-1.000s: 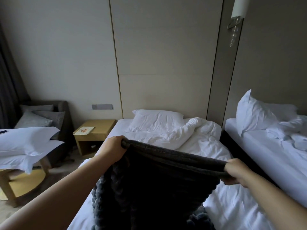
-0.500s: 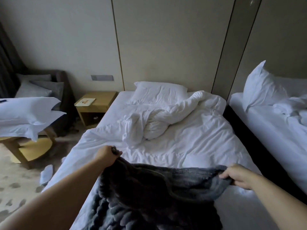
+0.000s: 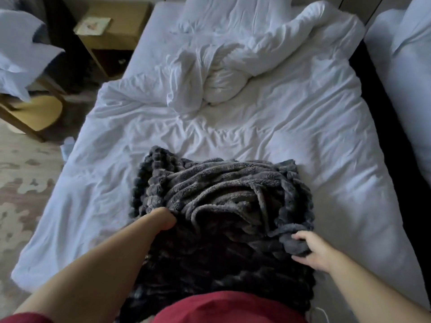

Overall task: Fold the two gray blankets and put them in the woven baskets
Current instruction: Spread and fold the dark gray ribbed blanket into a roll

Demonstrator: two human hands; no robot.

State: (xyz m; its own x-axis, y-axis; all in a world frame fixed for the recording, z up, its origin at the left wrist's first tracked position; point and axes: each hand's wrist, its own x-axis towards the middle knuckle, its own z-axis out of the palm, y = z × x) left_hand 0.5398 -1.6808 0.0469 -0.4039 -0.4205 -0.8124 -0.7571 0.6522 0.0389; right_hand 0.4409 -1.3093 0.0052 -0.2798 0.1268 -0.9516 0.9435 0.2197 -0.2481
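Gray plush blanket point(image 3: 224, 206): heaped on the near middle of the white duvet point(image 3: 268, 127), apparently laid down for folding. Left hand point(image 3: 163, 219): fingers buried in its left folds, grip unclear. Right hand point(image 3: 310, 250): pinching the near right edge. Open duvet lies beyond and either side; no woven baskets in view.
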